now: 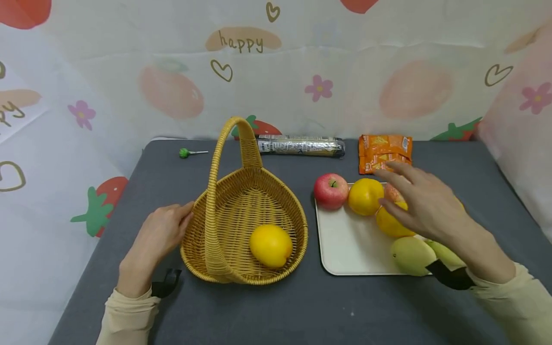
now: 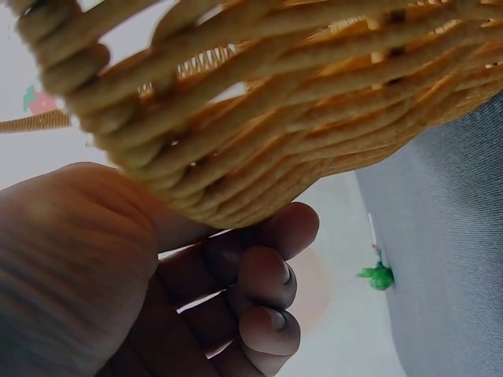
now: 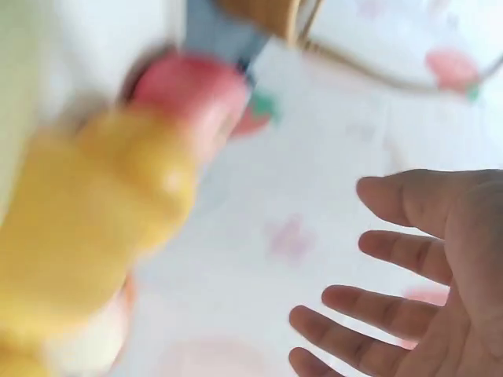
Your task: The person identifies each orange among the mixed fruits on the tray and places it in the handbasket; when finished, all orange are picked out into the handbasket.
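Observation:
A wicker basket (image 1: 196, 239) with a tall arched handle stands left of centre, holding one yellow peach-like fruit (image 1: 270, 246). My left hand (image 1: 161, 235) pinches the basket's left rim; in the left wrist view its fingers (image 2: 267, 279) are curled below the woven edge. Over the white tray (image 1: 349, 249) on the right hovers my right hand (image 1: 424, 201), its fingers spread and nothing in them. Beneath and beside that hand lie a red apple (image 1: 331, 191), a yellow fruit (image 1: 365, 197), another yellow fruit (image 1: 390, 223) and a pale green fruit (image 1: 411, 256). The hand hides part of the pile.
Along the back of the grey table (image 1: 276, 316) lie a green lollipop (image 1: 184, 153), a silvery tube-shaped package (image 1: 302, 145) and an orange snack packet (image 1: 384, 151). A patterned cloth (image 1: 276, 96) hangs behind the table.

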`<state>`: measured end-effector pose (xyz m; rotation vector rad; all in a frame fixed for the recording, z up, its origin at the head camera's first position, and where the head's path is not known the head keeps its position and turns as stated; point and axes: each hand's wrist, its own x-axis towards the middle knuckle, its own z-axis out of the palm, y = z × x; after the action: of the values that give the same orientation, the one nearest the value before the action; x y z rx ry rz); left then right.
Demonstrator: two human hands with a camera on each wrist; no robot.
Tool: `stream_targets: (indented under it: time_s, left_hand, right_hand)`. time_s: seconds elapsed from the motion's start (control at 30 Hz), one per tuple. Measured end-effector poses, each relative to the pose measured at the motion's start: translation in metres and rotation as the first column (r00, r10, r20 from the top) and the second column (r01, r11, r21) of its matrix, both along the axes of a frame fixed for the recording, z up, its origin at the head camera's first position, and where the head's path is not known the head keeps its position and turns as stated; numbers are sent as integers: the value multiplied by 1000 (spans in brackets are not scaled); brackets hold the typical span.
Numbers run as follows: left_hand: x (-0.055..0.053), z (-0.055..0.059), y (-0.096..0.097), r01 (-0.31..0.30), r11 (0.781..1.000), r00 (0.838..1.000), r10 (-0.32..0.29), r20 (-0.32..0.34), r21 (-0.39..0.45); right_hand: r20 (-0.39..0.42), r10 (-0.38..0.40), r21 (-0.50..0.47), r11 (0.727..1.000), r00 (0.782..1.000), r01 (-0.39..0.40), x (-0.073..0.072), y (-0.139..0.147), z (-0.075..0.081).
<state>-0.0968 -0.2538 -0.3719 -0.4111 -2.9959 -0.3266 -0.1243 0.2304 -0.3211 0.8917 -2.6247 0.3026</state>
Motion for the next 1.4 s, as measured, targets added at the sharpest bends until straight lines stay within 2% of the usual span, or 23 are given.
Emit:
stream_targets:
  time_s: [0.07,0.13,0.23,0.3,0.5,0.67,0.77,0.9,1.23,1.33,1.4]
  left_hand:
    - [0,1,0,-5,1000,1000,5,2,-2]
    - [0,1,0,-7,1000,1000,7,-1,-2]
    - [0,0,0,-5,1000,1000,5,-8,1]
    - [-1,-1,0,-1,1000,1000,1,-10,5]
    - [-1,-1,0,-7,1000,1000,7,-8,-5]
    - [-1,-1,0,-11,1000,1000,11,2,-3]
    - [-1,-1,0,-10,1000,1000,10,6,0]
    - [-1,-1,0,-12,1000,1000,12,9,0]
    - [-1,-1,0,-20,1000,1000,20,15,0]
    - [-1,-1,0,-20,1000,1000,20,19,-2]
    - [-1,-1,0,-19,1000,1000,19,19,-3]
  right_hand:
    - [61,-112,13,994,992,111,-2,24,0]
    - [139,-217,32,976,966,214,-5,47,-3]
    - [256,-340,78,940,905,332,-8,74,-12]
    - [305,-392,112,920,868,376,-9,88,-19]
    - [411,-436,201,900,801,386,-8,112,-36]
    - [508,-479,265,878,716,399,-9,119,-43]
    - [538,-498,292,867,680,404,-9,123,-47]
    - [544,-500,302,866,673,399,-10,127,-52]
    - [522,-460,244,888,719,391,-11,127,-58]
    - [518,-457,235,889,723,393,-11,127,-58]
    - [524,-456,231,889,719,396,-11,127,-58]
